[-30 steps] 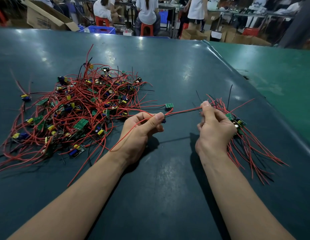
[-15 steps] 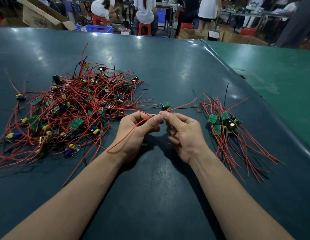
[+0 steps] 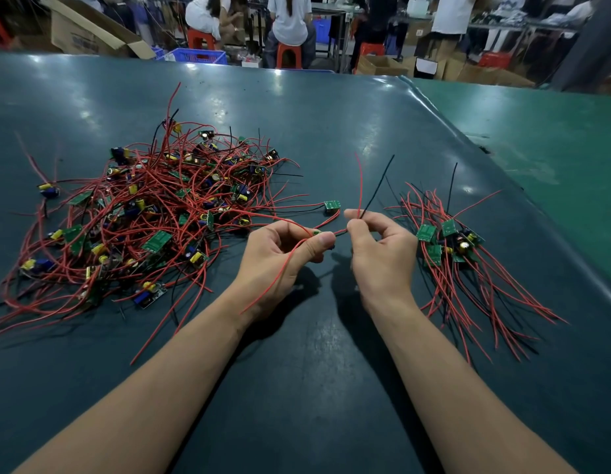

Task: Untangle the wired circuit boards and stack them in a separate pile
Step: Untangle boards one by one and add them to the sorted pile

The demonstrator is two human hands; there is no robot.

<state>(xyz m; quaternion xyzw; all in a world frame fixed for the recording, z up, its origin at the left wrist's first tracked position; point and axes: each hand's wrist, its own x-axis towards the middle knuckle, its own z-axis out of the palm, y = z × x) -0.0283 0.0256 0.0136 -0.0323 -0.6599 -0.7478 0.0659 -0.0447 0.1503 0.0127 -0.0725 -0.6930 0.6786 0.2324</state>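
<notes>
A tangled heap of small green circuit boards with red and black wires (image 3: 153,217) lies on the left of the dark table. To the right lies a smaller sorted pile of boards (image 3: 447,241), their wires trailing toward me. Between the two, my left hand (image 3: 283,254) pinches a small circuit board between thumb and fingers, a red wire hanging across the palm. My right hand (image 3: 379,244) pinches that board's red and black wires (image 3: 363,193), which stick upward. A single green board (image 3: 332,205) lies just beyond my hands, its wires running back to the heap.
The dark green table (image 3: 297,388) ends at a raised edge on the right (image 3: 502,172), beside a lighter green surface (image 3: 553,131). Behind the table are a cardboard box (image 3: 88,32), a blue crate (image 3: 201,56) and seated people on red stools.
My right hand came back from the sorted pile to meet the left hand, then closed on the red and black wires and lifted them, so they now point upward. The left hand stayed in place.
</notes>
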